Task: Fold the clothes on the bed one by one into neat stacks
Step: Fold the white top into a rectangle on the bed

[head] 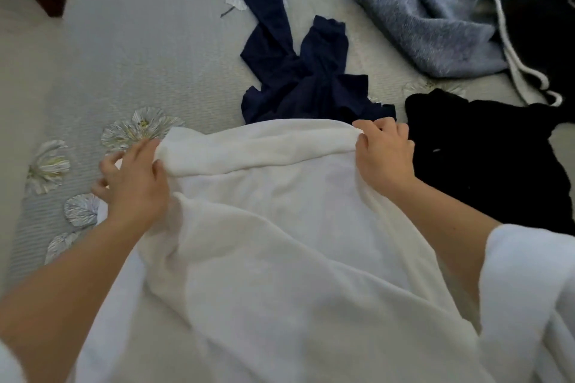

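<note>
**Item: white garment, far edge held for folding**

Head view.
- White garment (280, 227): soft cloth, spread over the near part of the bed (140, 56) and draping towards the person. Its far edge is lifted and rolled over on itself.
- Left hand (133, 177): pinches the far left corner, with the other fingers loosely spread.
- Right hand (384, 155): fingers curled round the far right corner.
- Navy garment (295, 71): crumpled, its near end hidden under the white edge.
- Black garment (485, 158): just beside the right hand, unfolded.
- Blue-grey fuzzy garment (420, 9) and black garment with white trim (535, 34): heaped at the far right.

Handling note: both corners probably need even tension and level height. The rolled edge likely needs flattening before it is laid down. It should land clear of the navy and black pieces, so nothing gets caught in the fold.
</note>
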A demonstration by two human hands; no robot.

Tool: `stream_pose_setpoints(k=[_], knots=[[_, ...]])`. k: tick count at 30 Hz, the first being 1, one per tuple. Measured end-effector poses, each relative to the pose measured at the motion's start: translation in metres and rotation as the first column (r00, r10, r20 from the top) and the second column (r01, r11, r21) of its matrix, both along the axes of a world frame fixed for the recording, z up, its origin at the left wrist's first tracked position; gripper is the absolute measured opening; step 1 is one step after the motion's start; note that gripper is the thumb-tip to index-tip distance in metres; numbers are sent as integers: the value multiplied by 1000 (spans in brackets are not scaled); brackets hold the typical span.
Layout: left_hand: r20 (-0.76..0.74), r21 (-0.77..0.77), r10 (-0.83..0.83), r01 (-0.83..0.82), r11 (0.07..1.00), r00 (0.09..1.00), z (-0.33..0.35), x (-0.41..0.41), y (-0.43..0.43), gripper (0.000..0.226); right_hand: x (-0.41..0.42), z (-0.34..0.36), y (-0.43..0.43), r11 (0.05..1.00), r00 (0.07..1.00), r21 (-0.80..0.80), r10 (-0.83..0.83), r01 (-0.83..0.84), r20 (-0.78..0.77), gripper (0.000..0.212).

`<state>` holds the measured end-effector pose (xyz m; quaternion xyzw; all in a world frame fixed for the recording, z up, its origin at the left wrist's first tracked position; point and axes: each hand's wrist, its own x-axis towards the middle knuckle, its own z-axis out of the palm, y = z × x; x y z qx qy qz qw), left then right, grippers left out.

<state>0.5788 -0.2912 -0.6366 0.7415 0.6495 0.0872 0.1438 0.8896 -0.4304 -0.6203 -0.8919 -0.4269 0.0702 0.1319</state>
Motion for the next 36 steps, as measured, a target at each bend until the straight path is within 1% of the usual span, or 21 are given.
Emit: stream_pose_setpoints(k=[4,6,8,10,11,13,15,16,17,18,19,20,21,22,24,26,28,30,31,33,36], knots=[[-123,24,-111,114,993,986,-16,-2,18,32,21,-18,24,988,991,-152,15,-36,-132,41],[-166,71,-113,126,990,980,-18,-6,22,25,27,-28,23,985,994,-157,53,-68,-100,34],[-185,132,-138,164,978,973,-17,-13,28,22,33,-34,19,991,998,-115,59,-63,-37,22],[-146,194,-178,204,959,973,-15,-22,34,19,41,-35,13,991,995,-103,84,-89,-53,16],[-109,206,-185,205,957,977,-13,-25,36,19,44,-33,12,986,991,-125,105,-115,-84,20],[-56,177,-181,188,966,982,-9,-28,38,21,46,-28,11,973,983,-198,87,-119,-164,28],[-20,111,-176,177,978,984,-5,-27,39,23,46,-23,11,964,979,-248,47,-96,-196,15],[3,88,-172,171,981,985,-3,-26,41,24,46,-20,12,967,985,-236,56,-95,-165,8],[26,88,-159,157,984,987,-1,-25,43,25,47,-18,12,978,991,-176,95,-110,-89,6],[51,108,-138,132,985,989,3,-24,47,28,49,-15,12,991,993,-73,117,-116,16,7],[85,132,-104,93,987,991,6,-23,51,33,51,-9,13,995,989,45,89,-95,115,9],[120,154,-57,38,987,991,8,-22,56,37,54,-3,15,988,985,147,22,-48,170,11],[148,161,1,-25,987,989,9,-20,60,38,56,1,18,979,983,205,-52,15,173,12],[170,147,66,-92,985,983,8,-16,63,37,59,1,21,972,985,217,-123,96,118,13],[206,45,175,-189,981,963,1,-7,65,35,60,-4,29,956,969,163,-232,242,-81,15],[131,-67,184,-176,982,974,-13,1,57,35,52,-13,32,959,944,44,-266,279,-196,23],[30,-70,159,-157,985,987,-24,1,43,48,36,-22,27,971,942,-49,-240,235,-233,39],[31,6,169,-170,985,985,-29,-8,31,55,12,-28,18,978,944,-88,-208,191,-258,54],[65,9,170,-171,985,983,-30,-16,26,55,-2,-29,13,982,952,-95,-180,161,-248,59],[163,-54,149,-142,988,975,-33,-33,17,54,-33,-31,2,994,974,-78,-93,78,-208,64],[316,-73,140,-123,990,938,-31,-61,-8,45,-85,-30,-18,993,971,-29,109,-117,-213,64]])
